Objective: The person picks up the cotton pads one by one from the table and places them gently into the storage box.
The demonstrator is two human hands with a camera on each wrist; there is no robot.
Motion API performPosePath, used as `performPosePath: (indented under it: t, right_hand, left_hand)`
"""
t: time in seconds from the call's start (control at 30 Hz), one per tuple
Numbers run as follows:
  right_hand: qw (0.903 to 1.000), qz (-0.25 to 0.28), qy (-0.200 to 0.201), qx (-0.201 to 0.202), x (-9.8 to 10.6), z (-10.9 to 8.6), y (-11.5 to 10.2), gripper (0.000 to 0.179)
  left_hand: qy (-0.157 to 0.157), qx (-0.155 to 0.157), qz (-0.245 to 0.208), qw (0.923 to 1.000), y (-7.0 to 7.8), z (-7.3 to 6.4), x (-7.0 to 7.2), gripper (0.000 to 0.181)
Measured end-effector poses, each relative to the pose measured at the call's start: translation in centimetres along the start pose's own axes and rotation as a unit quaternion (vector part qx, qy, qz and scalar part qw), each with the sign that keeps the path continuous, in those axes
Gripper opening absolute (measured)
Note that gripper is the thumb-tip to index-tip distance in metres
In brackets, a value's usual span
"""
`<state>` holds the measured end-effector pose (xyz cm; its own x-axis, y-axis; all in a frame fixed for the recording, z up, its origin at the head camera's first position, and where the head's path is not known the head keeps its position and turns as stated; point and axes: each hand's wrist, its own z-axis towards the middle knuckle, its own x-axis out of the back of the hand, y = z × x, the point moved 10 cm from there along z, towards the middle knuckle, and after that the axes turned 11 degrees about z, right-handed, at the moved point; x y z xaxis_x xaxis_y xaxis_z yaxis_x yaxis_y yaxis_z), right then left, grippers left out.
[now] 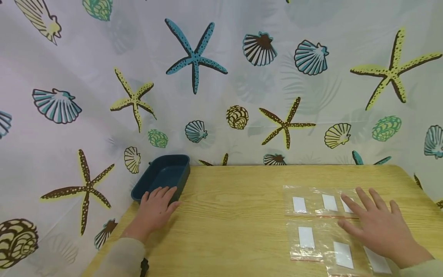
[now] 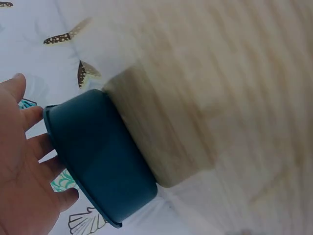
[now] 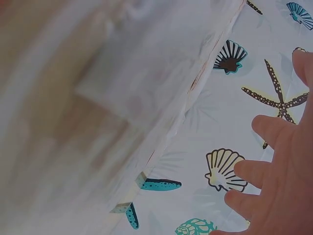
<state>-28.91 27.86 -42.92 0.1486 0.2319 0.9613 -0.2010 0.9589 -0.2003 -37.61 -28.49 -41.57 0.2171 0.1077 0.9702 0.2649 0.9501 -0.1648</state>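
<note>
At the table's left side stands a dark teal tray (image 1: 162, 173) with raised walls and rounded corners. My left hand (image 1: 154, 211) is over its near end, fingers stretched toward it; the left wrist view shows that hand (image 2: 29, 166) beside the tray's rim (image 2: 73, 166). On the right, my right hand (image 1: 380, 225) spreads its fingers above several clear zip bags (image 1: 299, 240), each with a white rectangular piece (image 1: 306, 237) inside. The right hand covers part of the bags and holds nothing. In the right wrist view its fingers (image 3: 269, 132) are spread apart.
The bags lie in two rows on the right of the wood-grain table (image 1: 235, 215). A white curtain (image 1: 221, 96) printed with shells and starfish hangs behind and beside the table. Near the left sleeve (image 1: 124, 254) is a small black object (image 1: 144, 266) at the lower edge.
</note>
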Motion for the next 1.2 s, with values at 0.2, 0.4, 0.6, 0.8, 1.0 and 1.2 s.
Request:
performPosePath:
  t: [0.2,0.4,0.6,0.8,1.0,1.2]
  right_hand:
    - [1.0000,-0.003,-0.001,0.003,0.0,-0.2,-0.1,0.082]
    - [1.0000,-0.006,0.002,0.007,0.0,-0.3,-0.1,0.080]
    - [1.0000,-0.009,-0.002,0.001,-0.1,-0.2,0.0,0.080]
    - [0.9999,-0.010,-0.004,-0.001,-0.3,-0.1,0.2,0.081]
    - [1.0000,-0.009,-0.002,0.001,-0.3,-0.1,0.2,0.078]
    - [1.0000,-0.007,-0.004,0.000,-0.2,-0.1,0.1,0.077]
  left_hand:
    - [-0.015,0.007,-0.015,0.9997,-1.0,0.1,-1.0,0.063]
    - [-0.037,0.019,0.003,0.9992,-2.2,0.2,-1.7,0.056]
    - [-0.043,0.012,0.021,0.9988,-2.6,0.1,-1.9,0.048]
    - [-0.036,0.006,0.032,0.9988,-2.8,0.2,-2.0,0.044]
    - [-0.032,0.002,0.052,0.9982,-2.8,0.5,-2.2,0.034]
    - [-0.040,0.002,0.060,0.9974,-2.9,1.0,-2.6,0.022]
